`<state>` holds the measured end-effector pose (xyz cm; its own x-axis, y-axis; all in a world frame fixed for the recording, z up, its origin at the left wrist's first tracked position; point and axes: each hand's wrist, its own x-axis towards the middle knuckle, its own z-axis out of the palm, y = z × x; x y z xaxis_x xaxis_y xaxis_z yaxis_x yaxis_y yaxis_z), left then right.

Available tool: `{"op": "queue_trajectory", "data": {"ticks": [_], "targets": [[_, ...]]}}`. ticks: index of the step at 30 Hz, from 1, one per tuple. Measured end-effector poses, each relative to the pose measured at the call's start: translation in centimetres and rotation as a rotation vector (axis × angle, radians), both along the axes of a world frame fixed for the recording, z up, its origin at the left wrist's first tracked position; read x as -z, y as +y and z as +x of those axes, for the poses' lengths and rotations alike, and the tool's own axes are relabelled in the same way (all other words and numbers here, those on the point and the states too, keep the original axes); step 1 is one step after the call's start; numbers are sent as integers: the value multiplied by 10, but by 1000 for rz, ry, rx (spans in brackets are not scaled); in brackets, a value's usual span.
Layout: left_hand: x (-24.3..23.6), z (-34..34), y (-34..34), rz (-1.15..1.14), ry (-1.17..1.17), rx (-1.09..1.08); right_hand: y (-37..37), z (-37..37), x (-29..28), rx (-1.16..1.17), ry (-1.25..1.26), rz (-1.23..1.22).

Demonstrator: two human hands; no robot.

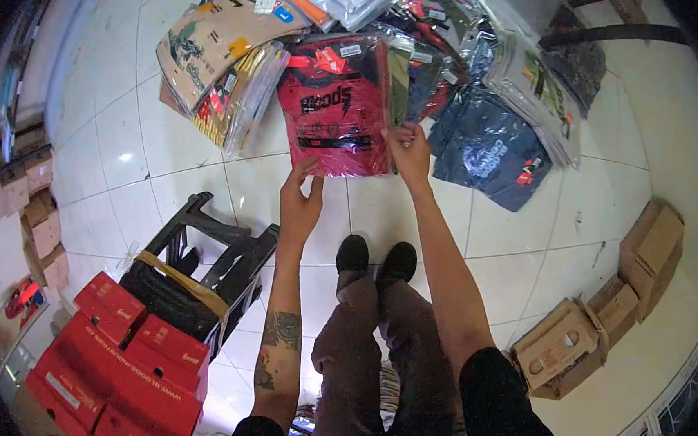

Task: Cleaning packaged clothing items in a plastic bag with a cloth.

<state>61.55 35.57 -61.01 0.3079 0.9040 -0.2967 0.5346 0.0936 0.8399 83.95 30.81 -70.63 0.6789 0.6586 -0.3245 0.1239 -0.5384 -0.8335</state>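
Note:
Both my hands are on a plastic-bagged red garment with black print and red tags, lying among bagged clothes at the top centre. My left hand grips its lower left corner. My right hand has its fingers closed at its right edge, beside bagged green and dark garments. To the right lie a navy bagged garment and a stack of clear-bagged clothes. At the upper left are a beige bagged garment and yellow-patterned ones.
A black stool-like frame stands at the lower left beside red shoeboxes. Cardboard boxes sit at the lower right, with more boxes along the left side. My legs and black shoes are on the white tiled floor.

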Motion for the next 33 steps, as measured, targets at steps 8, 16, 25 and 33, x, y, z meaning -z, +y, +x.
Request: {"op": "queue_trajectory", "data": {"ticks": [8,16,25,33], "targets": [[26,-52,2,-53,11,-159,51,-32,43,-154,129,-238],[-103,-56,-34,-176,-42,-237,-6,-65,-128,-111,191,8],[-338,-40,-66,-247,-160,65,-176,-17,-572,-11,433,177],[-564,-18,-133,-571,-670,556,-331,-69,-785,118,246,275]]}}
